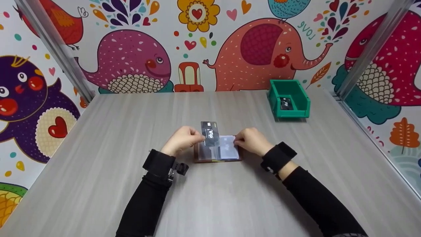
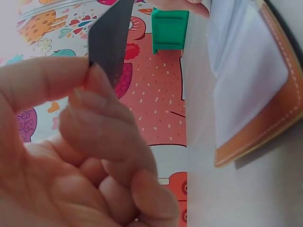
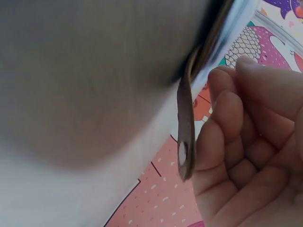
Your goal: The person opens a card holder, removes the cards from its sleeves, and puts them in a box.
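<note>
A black card with "Vip" lettering (image 1: 211,133) is pinched between the thumb and fingers of my left hand (image 1: 184,140). It stands tilted over the left page of an open brown card holder (image 1: 196,154), its lower part overlapping the clear sleeves there. In the left wrist view the card (image 2: 109,42) appears almost edge-on. My right hand (image 1: 253,141) has curled fingers at the holder's right edge, its fingertips pinching the clear sleeve page (image 1: 229,152). The right wrist view shows the holder's strap with a metal snap (image 3: 185,127) hanging beside those fingers (image 3: 225,113).
A green bin (image 1: 294,113) stands at the back right of the grey table (image 1: 131,197), with another black card (image 1: 286,103) inside. Cartoon-printed walls (image 1: 197,42) enclose the table at the back and sides.
</note>
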`<state>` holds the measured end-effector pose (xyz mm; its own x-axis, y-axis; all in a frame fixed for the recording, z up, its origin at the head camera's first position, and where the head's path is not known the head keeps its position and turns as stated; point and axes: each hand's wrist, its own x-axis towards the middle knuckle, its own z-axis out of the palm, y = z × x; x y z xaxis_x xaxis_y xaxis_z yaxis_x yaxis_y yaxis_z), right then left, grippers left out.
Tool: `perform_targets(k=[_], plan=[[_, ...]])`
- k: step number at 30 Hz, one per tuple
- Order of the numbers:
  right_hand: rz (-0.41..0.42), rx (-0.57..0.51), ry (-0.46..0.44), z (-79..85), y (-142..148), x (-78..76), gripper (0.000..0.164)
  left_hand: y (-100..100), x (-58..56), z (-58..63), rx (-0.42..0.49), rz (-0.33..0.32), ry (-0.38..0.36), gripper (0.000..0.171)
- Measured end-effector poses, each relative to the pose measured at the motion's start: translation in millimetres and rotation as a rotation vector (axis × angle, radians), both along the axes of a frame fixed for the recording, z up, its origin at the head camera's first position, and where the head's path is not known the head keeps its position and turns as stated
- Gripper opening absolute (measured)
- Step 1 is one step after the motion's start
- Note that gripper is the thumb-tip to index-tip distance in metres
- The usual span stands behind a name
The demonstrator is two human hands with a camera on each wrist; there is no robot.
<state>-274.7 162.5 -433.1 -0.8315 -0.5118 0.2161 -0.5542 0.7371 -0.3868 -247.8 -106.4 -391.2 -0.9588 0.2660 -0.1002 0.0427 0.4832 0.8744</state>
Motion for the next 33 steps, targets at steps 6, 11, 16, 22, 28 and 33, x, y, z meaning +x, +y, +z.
perform_targets(k=[6, 11, 16, 22, 28, 33], plan=[[-0.043, -0.040, -0.003, 9.6, 9, 1.5, 0.007, 1, 0.9, 2.1, 0.049, -0.023, 0.003, 0.035], [-0.065, -0.066, 0.024, 20.7, 14, 4.9, 0.009, 4, 1.1, 5.1, 0.051, -0.027, 0.023, 0.034], [-0.077, -0.102, 0.042, 32.4, 15, 10.3, 0.011, 9, 1.9, 9.3, 0.053, -0.031, 0.049, 0.033], [-0.058, -0.136, 0.099, 40.1, 11, 16.5, 0.011, 17, 1.8, 9.3, 0.064, -0.038, 0.040, 0.031], [-0.053, -0.151, 0.089, 41.1, 5, 21.2, 0.014, 25, 2.8, 7.6, 0.099, -0.054, 0.029, 0.030], [-0.055, -0.159, 0.080, 38.9, 3, 22.5, 0.017, 30, 3.5, 6.8, 0.105, -0.052, 0.036, 0.029]])
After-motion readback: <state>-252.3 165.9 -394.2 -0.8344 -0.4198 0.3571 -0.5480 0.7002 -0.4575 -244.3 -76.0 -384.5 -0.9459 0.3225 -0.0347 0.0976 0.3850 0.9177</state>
